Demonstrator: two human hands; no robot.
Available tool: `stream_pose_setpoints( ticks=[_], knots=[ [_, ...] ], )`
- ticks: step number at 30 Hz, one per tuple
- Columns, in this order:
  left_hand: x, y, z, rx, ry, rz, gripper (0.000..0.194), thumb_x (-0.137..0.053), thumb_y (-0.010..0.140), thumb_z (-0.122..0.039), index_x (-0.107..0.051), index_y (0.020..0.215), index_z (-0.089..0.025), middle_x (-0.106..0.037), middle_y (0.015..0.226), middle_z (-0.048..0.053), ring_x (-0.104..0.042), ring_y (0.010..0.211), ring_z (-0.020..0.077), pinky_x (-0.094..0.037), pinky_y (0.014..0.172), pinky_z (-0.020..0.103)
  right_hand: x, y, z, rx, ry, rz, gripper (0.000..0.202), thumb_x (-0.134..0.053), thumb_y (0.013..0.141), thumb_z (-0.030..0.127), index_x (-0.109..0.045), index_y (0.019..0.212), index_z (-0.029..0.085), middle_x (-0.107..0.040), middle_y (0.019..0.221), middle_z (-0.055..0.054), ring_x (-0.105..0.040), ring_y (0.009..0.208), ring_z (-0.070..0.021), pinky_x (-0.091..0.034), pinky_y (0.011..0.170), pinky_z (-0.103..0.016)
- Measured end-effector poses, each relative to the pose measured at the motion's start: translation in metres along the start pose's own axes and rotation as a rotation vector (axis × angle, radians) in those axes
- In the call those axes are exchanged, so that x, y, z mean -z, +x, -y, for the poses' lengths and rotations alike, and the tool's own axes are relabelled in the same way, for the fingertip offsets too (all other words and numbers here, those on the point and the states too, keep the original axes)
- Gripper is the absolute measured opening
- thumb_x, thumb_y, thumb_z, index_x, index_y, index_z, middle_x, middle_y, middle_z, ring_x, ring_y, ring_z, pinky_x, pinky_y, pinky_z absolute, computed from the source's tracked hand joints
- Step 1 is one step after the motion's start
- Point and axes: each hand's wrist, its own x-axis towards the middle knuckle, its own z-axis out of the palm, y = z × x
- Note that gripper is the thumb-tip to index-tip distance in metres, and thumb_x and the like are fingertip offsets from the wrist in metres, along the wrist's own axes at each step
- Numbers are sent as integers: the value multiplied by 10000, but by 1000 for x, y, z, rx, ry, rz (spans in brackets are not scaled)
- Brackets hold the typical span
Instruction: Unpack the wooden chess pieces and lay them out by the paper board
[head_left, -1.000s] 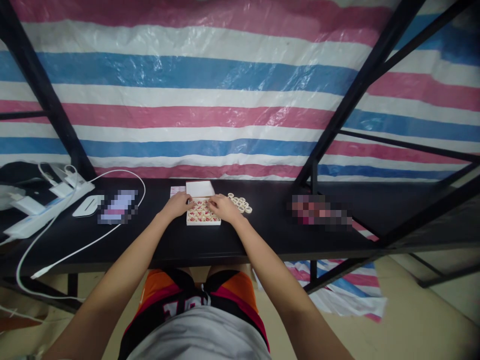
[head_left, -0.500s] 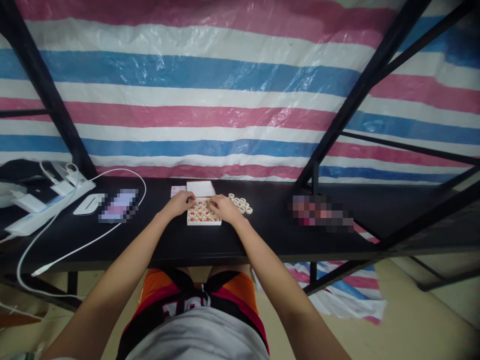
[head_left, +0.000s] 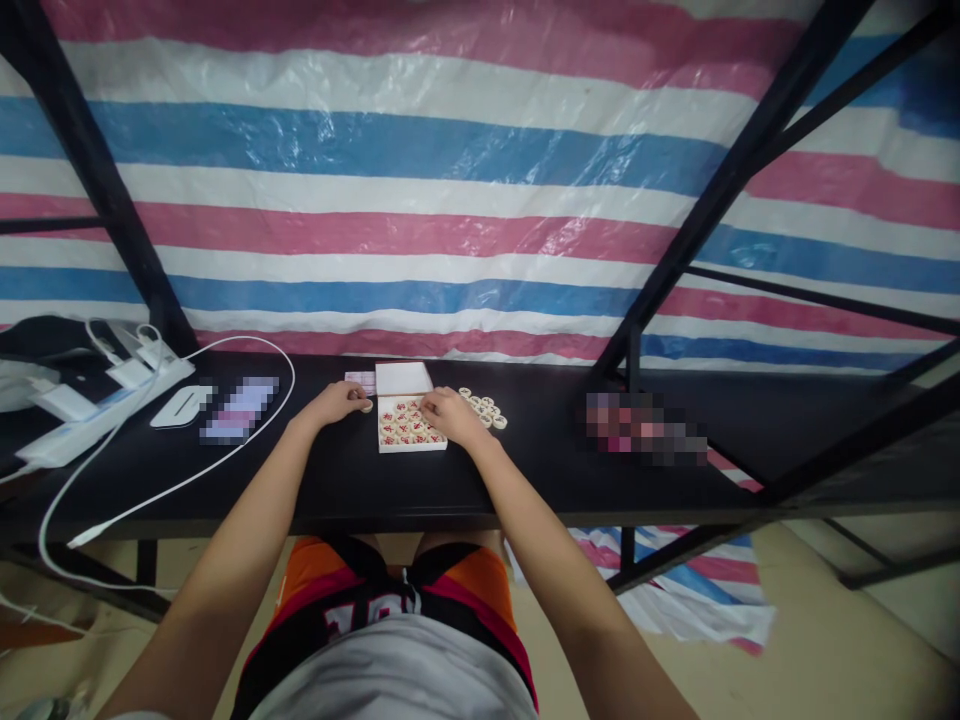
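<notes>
A shallow white box [head_left: 412, 447] lies on the black tabletop with its lid [head_left: 403, 379] tipped back behind it. Inside are rows of round xiangqi pieces [head_left: 406, 426] with red characters. Left of the box, my left hand [head_left: 339, 402] is closed, its fingertips on one pale round xiangqi piece [head_left: 367, 406] at the table. My right hand [head_left: 450, 414] reaches over the box's back right part with fingers curled together; whatever they pinch is hidden. Just beyond that hand, several loose xiangqi pieces [head_left: 491, 411] with dark characters lie on the table.
A pinkish printed paper [head_left: 361, 381] lies behind my left hand. Farther left are a blurred phone [head_left: 240, 410], a white flat device [head_left: 182, 406], and a power strip [head_left: 97, 420] with plugs and a white cable [head_left: 161, 485]. A blurred item [head_left: 637, 425] sits right, near black metal frame bars.
My left hand has moved left from above the box to the table beside it, with a piece at its fingertips. My right hand stays over the box's right side.
</notes>
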Motion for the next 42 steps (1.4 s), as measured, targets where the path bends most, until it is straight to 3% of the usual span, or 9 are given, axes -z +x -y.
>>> stream_pose_setpoints(
  ticks=[13,19,22,27,38,42],
  knots=[
    [-8,1,-12,-23,43,-13,289,-546,754,-417,-661,898,-194,-649,711,16,-585,685,178,-376,609,243,-2,-1,-1,-23,-17,11,146,-484,880,196,-629,882,183,-592,826,-36,-535,795,-141,-362,719,-228],
    [-6,-2,-30,-130,90,-175,360,-483,805,-473,-681,885,-184,-625,711,27,-551,657,167,-370,619,258,-1,0,0,-33,-15,22,152,-481,884,205,-630,887,176,-598,844,-41,-539,810,-141,-364,727,-225],
    [-9,-5,-42,-225,111,-108,389,-544,755,-509,-704,881,-177,-618,752,42,-548,682,175,-383,642,267,0,0,1,-41,-7,23,147,-488,877,192,-633,896,172,-601,857,-48,-541,817,-144,-367,736,-229],
    [-14,-7,-49,-259,115,54,330,-647,665,-483,-731,812,-199,-632,810,66,-564,776,214,-401,713,285,1,0,2,-36,7,28,147,-490,873,172,-636,894,176,-593,846,-43,-538,797,-142,-369,730,-231],
    [-18,-4,-44,-279,98,24,308,-632,664,-430,-701,836,-184,-592,868,67,-530,849,223,-404,764,305,-1,0,0,-37,4,19,145,-489,871,178,-633,883,167,-600,847,-47,-540,795,-141,-370,731,-230],
    [-17,-4,-47,-263,-16,77,257,-637,668,-389,-672,804,-174,-608,773,34,-529,741,182,-404,689,284,0,0,0,-28,8,15,142,-491,869,175,-632,877,169,-594,832,-43,-537,791,-143,-369,728,-232]
  ],
)
